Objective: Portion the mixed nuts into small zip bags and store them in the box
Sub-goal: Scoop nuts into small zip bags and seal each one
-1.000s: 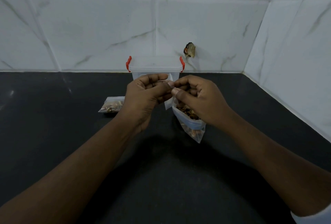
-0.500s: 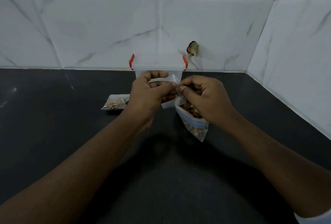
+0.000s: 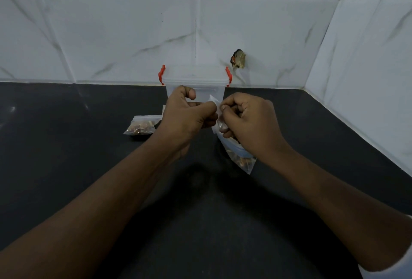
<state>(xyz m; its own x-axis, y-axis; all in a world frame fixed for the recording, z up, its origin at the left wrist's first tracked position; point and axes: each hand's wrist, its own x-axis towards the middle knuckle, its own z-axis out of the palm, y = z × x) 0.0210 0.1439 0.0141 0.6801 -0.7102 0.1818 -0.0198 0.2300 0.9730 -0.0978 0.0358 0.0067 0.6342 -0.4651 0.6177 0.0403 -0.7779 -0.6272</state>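
Observation:
Both hands hold one small clear zip bag (image 3: 239,158) of mixed nuts above the black counter. My left hand (image 3: 187,115) pinches the bag's top edge at its left end. My right hand (image 3: 247,120) pinches the same edge beside it, and the bag's filled bottom hangs below my right wrist. A second small bag of nuts (image 3: 141,127) lies flat on the counter to the left. Behind my hands stands a clear plastic box (image 3: 196,77) with a lid and red clips, against the wall.
The black counter (image 3: 66,144) meets white marble-tiled walls at the back and right. A small dark hole or fitting (image 3: 238,61) shows in the back wall right of the box.
My hands shifted slightly along the bag's top edge and came closer together; the bag still hangs under my right hand. The bag on the counter and the box stayed put.

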